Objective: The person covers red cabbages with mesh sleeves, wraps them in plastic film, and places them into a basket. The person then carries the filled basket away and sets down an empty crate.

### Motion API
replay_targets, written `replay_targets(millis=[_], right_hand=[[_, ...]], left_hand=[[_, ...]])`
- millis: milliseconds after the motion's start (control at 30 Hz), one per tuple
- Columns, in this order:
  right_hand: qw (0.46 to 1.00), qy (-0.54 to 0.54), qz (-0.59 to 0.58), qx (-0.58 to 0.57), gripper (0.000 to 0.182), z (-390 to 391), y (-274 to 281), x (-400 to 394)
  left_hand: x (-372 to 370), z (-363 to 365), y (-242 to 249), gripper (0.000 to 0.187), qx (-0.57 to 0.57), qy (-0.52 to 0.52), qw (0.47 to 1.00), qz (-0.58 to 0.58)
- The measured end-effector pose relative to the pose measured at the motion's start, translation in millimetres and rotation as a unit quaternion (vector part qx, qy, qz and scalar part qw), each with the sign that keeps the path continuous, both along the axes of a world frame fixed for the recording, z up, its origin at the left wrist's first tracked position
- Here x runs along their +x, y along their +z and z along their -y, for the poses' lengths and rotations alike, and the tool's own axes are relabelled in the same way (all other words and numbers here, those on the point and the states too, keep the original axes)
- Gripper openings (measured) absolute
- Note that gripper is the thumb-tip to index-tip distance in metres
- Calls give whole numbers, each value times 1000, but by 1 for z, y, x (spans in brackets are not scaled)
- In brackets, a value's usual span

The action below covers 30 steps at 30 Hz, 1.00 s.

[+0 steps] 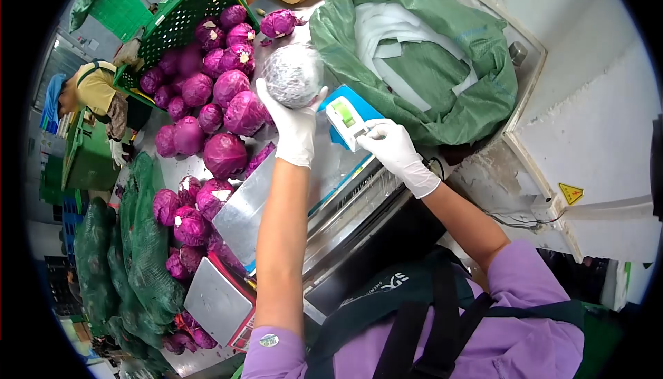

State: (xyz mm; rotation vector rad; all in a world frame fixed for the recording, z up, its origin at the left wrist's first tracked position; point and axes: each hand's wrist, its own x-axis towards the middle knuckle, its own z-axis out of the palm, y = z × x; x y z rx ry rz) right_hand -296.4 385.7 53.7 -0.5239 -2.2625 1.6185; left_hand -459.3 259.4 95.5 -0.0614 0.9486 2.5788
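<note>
My left hand [293, 123], in a white glove, is cupped around the near side of a round whitish ball wrapped in crinkled clear film [293, 76]. What is inside the film cannot be made out. My right hand [395, 149], also gloved, pinches the lower right edge of a small white-and-green piece [345, 116], flat and label-like. That piece lies over a blue surface [369, 108] at the end of a metal wrapping machine [359, 196]. Loose red cabbages [245, 113] lie just left of my left hand.
More red cabbages spill from a tipped green crate [166, 37]. A large green sack [483, 82] with white sheets stands at the upper right. A weighing scale [217, 303] sits near my left forearm, green net bags [148, 241] further left. Another person [97, 89] bends at the far left.
</note>
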Motion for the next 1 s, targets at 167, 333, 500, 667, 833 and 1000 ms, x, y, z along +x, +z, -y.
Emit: replay_targets(millis=[167,333,500,667,833,1000], right_hand=[[999,-35,-6,15,21,3,-9,8],[995,-28,22,-94,18,4,-6,15],[984,3,38,-171,19,3,5,25],[993,12,-34,110,16,-4,-12,22],[950,-30,-111,291,17,-10,-27,14],[987,76,-38,134,13,-37,3,34]], left_hand=[[6,-19,-8,83,-34,-33,998,-41],[4,-23,-13,82,-45,-2,999,-25],[2,-27,-19,78,-41,6,997,-60],[3,-26,-16,74,-36,6,998,-50],[1,-26,-20,74,-42,5,998,-49],[4,-21,-17,75,-33,-11,997,-63]])
